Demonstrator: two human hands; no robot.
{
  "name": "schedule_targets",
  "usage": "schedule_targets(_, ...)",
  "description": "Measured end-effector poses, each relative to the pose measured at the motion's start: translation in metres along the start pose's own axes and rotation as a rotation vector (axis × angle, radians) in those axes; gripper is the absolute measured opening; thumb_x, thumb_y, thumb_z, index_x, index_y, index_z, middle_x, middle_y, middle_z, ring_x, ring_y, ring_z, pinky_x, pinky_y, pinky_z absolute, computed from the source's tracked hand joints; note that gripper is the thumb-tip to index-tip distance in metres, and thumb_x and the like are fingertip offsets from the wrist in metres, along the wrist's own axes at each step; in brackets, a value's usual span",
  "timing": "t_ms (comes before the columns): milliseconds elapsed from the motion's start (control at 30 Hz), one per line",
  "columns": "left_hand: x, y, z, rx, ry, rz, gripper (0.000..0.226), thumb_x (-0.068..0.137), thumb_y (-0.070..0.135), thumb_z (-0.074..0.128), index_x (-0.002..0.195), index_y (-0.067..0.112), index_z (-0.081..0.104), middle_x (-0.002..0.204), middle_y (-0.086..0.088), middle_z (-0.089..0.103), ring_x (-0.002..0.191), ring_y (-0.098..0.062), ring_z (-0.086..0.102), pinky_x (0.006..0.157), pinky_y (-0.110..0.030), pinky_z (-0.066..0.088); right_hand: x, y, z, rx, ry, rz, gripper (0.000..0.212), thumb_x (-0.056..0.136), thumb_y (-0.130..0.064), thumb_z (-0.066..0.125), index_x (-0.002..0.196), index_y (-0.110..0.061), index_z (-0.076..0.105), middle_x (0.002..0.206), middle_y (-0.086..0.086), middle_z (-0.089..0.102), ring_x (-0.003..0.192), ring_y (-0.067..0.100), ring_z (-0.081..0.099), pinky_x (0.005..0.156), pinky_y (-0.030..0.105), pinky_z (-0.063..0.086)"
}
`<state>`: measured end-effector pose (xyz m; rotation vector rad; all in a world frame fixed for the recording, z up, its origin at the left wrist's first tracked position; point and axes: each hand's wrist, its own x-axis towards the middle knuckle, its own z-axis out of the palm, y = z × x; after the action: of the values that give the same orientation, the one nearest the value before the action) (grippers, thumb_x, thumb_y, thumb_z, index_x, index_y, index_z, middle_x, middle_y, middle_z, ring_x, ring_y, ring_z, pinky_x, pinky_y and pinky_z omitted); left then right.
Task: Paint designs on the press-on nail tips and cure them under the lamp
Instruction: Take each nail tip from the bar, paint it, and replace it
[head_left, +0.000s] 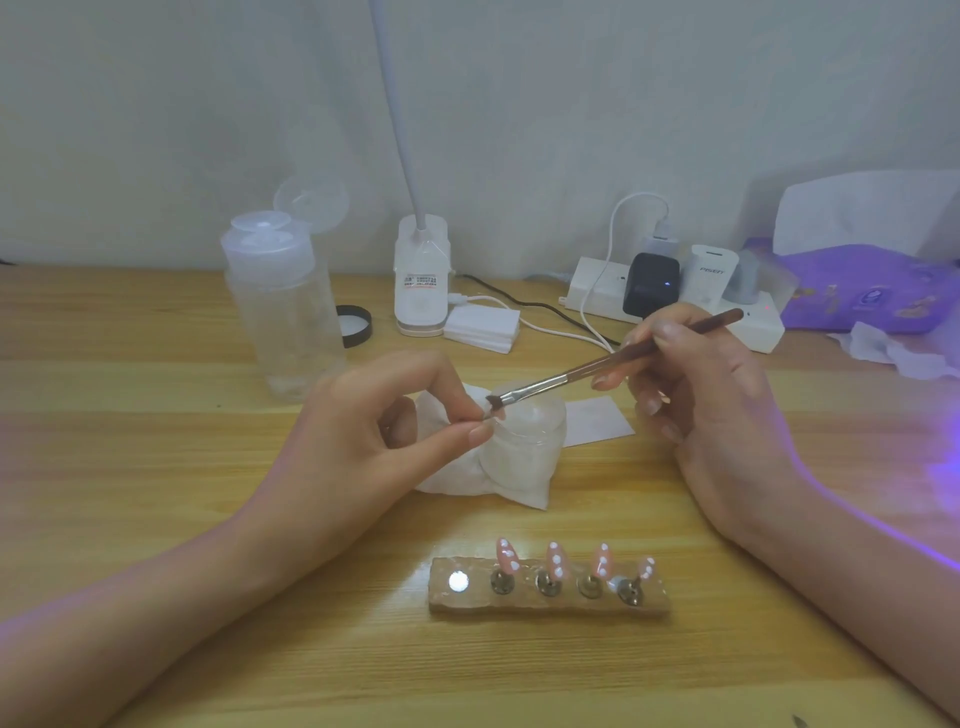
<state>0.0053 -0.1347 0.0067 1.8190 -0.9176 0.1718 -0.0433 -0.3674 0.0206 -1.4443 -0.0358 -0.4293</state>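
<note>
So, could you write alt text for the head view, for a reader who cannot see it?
Over a wooden table, the right hand holds a brush whose tip meets a small item pinched in the left hand, above a clear jar. In front, a holder carries four pink nail tips with white dots.

Soft, dimmish room light, grey-blue cast on wall (156, 104). Violet glow from right edge spills over desk (872, 441) & right forearm (857, 571). Blown-out white glare on one metal disc (458, 581) of nail stand (550, 607). Shadows faint. Whole pic slightly soft; wide-angle bend toward edges, esp. desk's far line.
</note>
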Motion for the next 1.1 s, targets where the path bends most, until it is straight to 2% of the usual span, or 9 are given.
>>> schedule_targets(100, -0.0001, 0.0003, 0.0009, 0.004, 0.003, 0.008, 0.017, 0.081, 0.040, 0.068, 0.076, 0.026, 0.063, 0.053, 0.019, 0.046, 0.044, -0.003, 0.030, 0.047, -0.011, 0.026, 0.0004, 0.0018, -0.0006, -0.036, 0.047, 0.035, 0.031, 0.098, -0.021, 0.047, 0.071, -0.029, 0.061, 0.068, 0.005, 0.071, 0.050, 0.007, 0.042, 0.040, 0.015, 0.029)
schedule_targets(233, 0.0006, 0.0007, 0.0011, 0.005, 0.006, 0.009, 0.018, 0.080, 0.041, 0.069, 0.076, 0.025, 0.063, 0.054, 0.017, 0.047, 0.044, -0.003, 0.030, 0.046, -0.014, 0.026, 0.0011, -0.0001, -0.0007, 0.031, 0.043, 0.024, 0.019, 0.093, -0.026, 0.049, 0.076, -0.024, 0.057, 0.068, 0.006, 0.070, 0.049, 0.008, 0.043, 0.040, 0.017, 0.028)
schedule_targets(400, 0.0003, 0.0013, 0.0006, 0.013, 0.005, 0.011, 0.020, 0.080, 0.041, 0.069, 0.076, 0.022, 0.064, 0.050, 0.022, 0.041, 0.044, -0.003, 0.029, 0.046, -0.013, 0.025, 0.0009, 0.0019, -0.0007, -0.019, 0.059, 0.065, 0.030, 0.100, -0.016, 0.045, 0.075, -0.023, 0.058, 0.067, 0.007, 0.070, 0.050, 0.007, 0.042, 0.040, 0.016, 0.028)
schedule_targets(600, 0.0004, 0.0019, 0.0005, 0.012, 0.006, 0.006, 0.021, 0.080, 0.043, 0.069, 0.076, 0.024, 0.063, 0.049, 0.019, 0.040, 0.044, -0.004, 0.029, 0.047, -0.014, 0.025, -0.0003, -0.0003, 0.0003, -0.002, 0.000, 0.013, 0.024, 0.093, -0.025, 0.047, 0.073, -0.027, 0.059, 0.068, 0.007, 0.070, 0.051, 0.009, 0.043, 0.041, 0.018, 0.027)
schedule_targets(700, 0.0002, 0.0028, 0.0004, 0.022, 0.005, 0.015, 0.020, 0.080, 0.041, 0.069, 0.075, 0.022, 0.063, 0.048, 0.021, 0.040, 0.043, -0.003, 0.028, 0.047, -0.012, 0.024, 0.0006, 0.0014, -0.0006, -0.022, 0.067, 0.053, 0.031, 0.098, -0.019, 0.047, 0.071, -0.027, 0.059, 0.067, 0.007, 0.070, 0.050, 0.007, 0.042, 0.040, 0.016, 0.028)
schedule_targets(800, 0.0008, 0.0031, 0.0009, 0.024, 0.000, 0.025, 0.020, 0.081, 0.038, 0.069, 0.075, 0.020, 0.063, 0.052, 0.026, 0.044, 0.044, -0.002, 0.029, 0.047, -0.011, 0.025, 0.0014, -0.0008, -0.0003, 0.044, 0.073, 0.038, 0.021, 0.090, -0.026, 0.050, 0.071, -0.025, 0.059, 0.066, 0.007, 0.070, 0.048, 0.008, 0.041, 0.039, 0.016, 0.028)
schedule_targets(900, 0.0009, 0.0024, 0.0008, 0.018, 0.006, 0.015, 0.022, 0.080, 0.041, 0.069, 0.075, 0.020, 0.063, 0.050, 0.021, 0.042, 0.044, -0.002, 0.030, 0.047, -0.011, 0.025, 0.0007, 0.0000, 0.0003, 0.004, 0.022, 0.029, 0.025, 0.092, -0.026, 0.048, 0.071, -0.029, 0.061, 0.069, 0.007, 0.071, 0.049, 0.008, 0.042, 0.040, 0.016, 0.028)
schedule_targets(1000, 0.0004, 0.0027, 0.0007, 0.013, 0.006, 0.000, 0.023, 0.079, 0.042, 0.069, 0.075, 0.021, 0.063, 0.047, 0.018, 0.037, 0.043, -0.003, 0.029, 0.047, -0.011, 0.024, 0.0012, 0.0021, -0.0011, -0.002, 0.072, 0.071, 0.035, 0.100, -0.017, 0.045, 0.071, -0.027, 0.061, 0.067, 0.007, 0.070, 0.048, 0.007, 0.039, 0.040, 0.016, 0.027)
schedule_targets(1100, 0.0001, 0.0028, 0.0005, 0.002, 0.000, -0.014, 0.022, 0.079, 0.044, 0.069, 0.075, 0.023, 0.063, 0.047, 0.015, 0.037, 0.043, -0.004, 0.029, 0.048, -0.011, 0.025, 0.0011, 0.0002, -0.0008, 0.034, 0.057, 0.035, 0.027, 0.096, -0.022, 0.047, 0.072, -0.026, 0.059, 0.067, 0.006, 0.071, 0.049, 0.007, 0.040, 0.039, 0.015, 0.028)
